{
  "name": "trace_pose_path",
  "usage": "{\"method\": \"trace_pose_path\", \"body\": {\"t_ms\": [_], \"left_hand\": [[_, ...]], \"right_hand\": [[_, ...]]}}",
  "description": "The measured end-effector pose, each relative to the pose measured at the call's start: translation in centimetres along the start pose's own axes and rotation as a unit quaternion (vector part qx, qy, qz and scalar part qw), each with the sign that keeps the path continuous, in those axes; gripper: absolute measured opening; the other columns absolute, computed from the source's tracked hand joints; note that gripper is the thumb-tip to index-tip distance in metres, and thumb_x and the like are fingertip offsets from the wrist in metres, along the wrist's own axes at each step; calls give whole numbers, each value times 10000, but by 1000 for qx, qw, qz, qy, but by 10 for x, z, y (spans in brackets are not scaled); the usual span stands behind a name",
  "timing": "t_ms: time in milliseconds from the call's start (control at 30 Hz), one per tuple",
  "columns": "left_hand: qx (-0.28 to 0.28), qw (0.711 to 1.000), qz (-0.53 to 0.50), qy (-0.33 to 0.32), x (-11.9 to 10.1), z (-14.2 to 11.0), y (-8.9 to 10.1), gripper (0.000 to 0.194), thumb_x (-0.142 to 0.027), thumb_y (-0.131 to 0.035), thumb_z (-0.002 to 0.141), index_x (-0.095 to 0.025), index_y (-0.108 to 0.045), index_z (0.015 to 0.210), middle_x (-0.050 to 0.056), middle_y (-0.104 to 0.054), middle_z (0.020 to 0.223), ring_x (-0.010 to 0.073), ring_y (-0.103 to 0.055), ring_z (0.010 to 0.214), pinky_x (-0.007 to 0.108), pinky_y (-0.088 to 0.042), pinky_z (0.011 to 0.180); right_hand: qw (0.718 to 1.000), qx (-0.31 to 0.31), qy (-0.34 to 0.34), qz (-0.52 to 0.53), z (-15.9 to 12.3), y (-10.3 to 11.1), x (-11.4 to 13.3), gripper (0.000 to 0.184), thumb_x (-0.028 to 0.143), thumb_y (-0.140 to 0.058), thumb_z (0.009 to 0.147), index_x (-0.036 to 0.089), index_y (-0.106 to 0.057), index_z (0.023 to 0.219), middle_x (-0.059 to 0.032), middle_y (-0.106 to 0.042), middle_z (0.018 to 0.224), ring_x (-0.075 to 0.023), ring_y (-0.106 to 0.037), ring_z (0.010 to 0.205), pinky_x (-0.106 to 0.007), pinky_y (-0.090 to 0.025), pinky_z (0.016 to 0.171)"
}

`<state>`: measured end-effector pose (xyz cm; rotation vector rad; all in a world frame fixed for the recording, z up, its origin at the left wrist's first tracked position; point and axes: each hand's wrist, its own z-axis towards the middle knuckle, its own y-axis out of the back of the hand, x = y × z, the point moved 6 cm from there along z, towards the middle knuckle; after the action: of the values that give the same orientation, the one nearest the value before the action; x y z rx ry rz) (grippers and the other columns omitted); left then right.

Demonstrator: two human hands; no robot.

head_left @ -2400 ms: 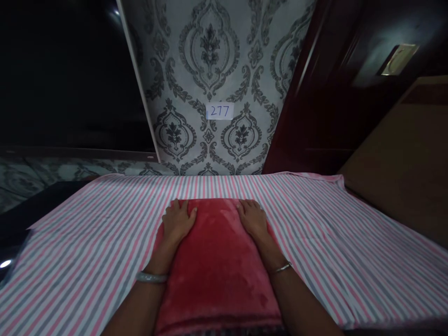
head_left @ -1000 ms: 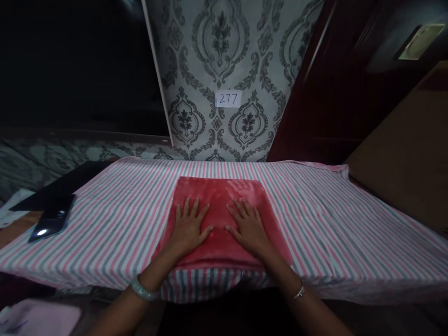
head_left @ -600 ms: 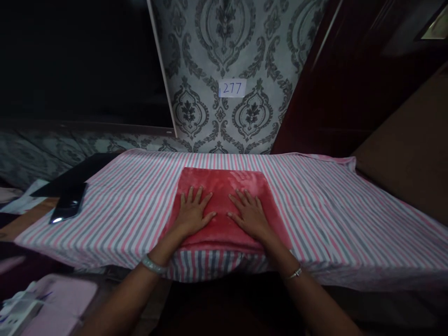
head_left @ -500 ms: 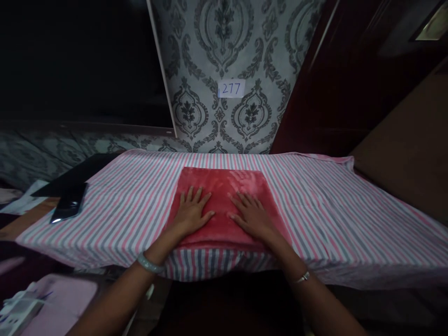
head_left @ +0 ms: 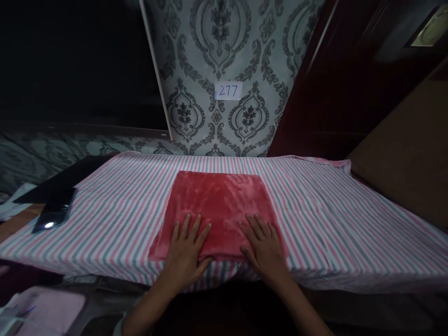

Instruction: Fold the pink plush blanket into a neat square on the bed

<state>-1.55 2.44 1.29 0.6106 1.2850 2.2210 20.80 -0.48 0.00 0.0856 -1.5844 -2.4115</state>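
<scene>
A red plush cloth [head_left: 220, 200], folded into a rough square, lies flat near the front edge of a table. My left hand [head_left: 187, 249] rests on its near left part with the fingers spread. On the near right part lies my right hand [head_left: 264, 245], fingers also apart and pointing away from me. Neither hand grips anything. Pale streaks and hand-shaped marks show in the pile beyond my fingers. Under the red cloth spreads a striped tablecloth [head_left: 122, 210] in pink, grey and white.
A dark phone [head_left: 56, 210] lies at the table's left end, beside a flat black object [head_left: 63, 179]. A large dark screen [head_left: 80, 65] stands behind on the left. A paper marked 277 [head_left: 228, 90] is on the patterned wall. A brown panel [head_left: 406, 149] borders the right side.
Both hands have slid toward me, from the middle of the red cloth to its near edge. New streaks show where they passed. The view has shifted slightly.
</scene>
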Motion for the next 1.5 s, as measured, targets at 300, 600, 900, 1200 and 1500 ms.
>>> {"method": "trace_pose_path", "body": {"t_ms": [300,600,900,1200,1500], "left_hand": [[-25,1000,11,-8,2,-1,1,861,-606,-618,840,-224,-348,1563,139,-315,1632,426,-216,1498,594,-230,1156],[-57,997,44,-6,18,-21,12,658,-363,-608,881,-213,-453,1502,110,-463,1553,363,-310,1474,591,-112,1213],[-77,997,-14,-9,36,-37,29,506,-309,-526,949,-246,-510,1451,95,-544,1488,273,-471,1394,497,-333,1157],[48,989,-83,108,80,29,25,543,-312,-477,960,-159,-460,1481,170,-431,1563,312,-371,1467,520,-374,1153],[142,962,-54,228,103,123,-2,580,-282,-478,962,-116,-407,1514,227,-287,1621,385,-217,1517,628,-304,1152]], "right_hand": [[998,-53,46,1,-7,2,1,666,538,-446,992,289,-286,1588,-70,-373,1606,-304,-262,1494,-549,-229,1171],[997,-52,50,-9,-36,2,-22,662,400,-475,1002,316,-215,1605,-53,-361,1613,-271,-245,1509,-532,-272,1160],[998,-59,22,29,-55,0,-41,559,408,-401,1028,348,-299,1574,-69,-434,1569,-300,-334,1477,-621,-305,1125],[994,-56,-3,91,60,44,-20,485,369,-319,1037,252,-521,1462,-105,-583,1438,-276,-524,1336,-577,-308,1150],[989,129,-31,57,201,-3,48,536,413,-381,1044,243,-371,1553,-110,-256,1653,-324,-197,1521,-602,-180,1182]]}}
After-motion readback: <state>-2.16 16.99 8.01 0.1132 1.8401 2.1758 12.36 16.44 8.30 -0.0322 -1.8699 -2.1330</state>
